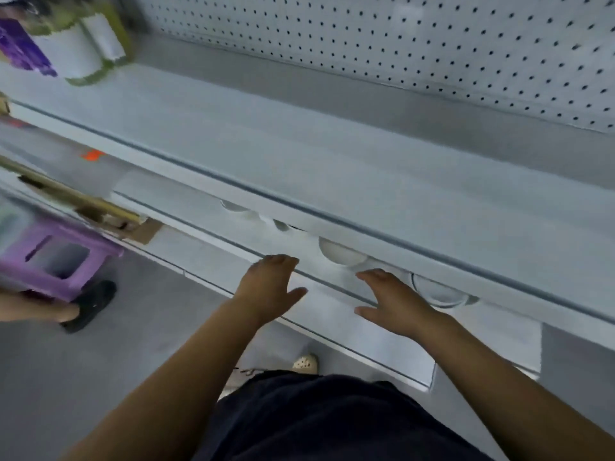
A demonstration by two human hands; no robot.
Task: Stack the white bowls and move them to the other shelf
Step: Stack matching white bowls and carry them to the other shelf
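Several white bowls sit in a row on the lower shelf (pixel 332 314), mostly hidden under the upper shelf (pixel 299 154). Only their front rims show: one bowl (pixel 341 252) between my hands, another (pixel 241 211) further left, and a bowl (pixel 439 292) just right of my right hand. My left hand (pixel 271 287) reaches toward the lower shelf's front edge with fingers straight, holding nothing. My right hand (pixel 396 302) hovers over the same shelf, fingers spread and empty, close to the rightmost bowl.
A pegboard back panel (pixel 432 51) rises behind the upper shelf. Packaged goods (pixel 66 38) stand at its far left. A purple plastic stool (pixel 56 257) and another person's foot in a black shoe (pixel 91 304) are on the floor at left.
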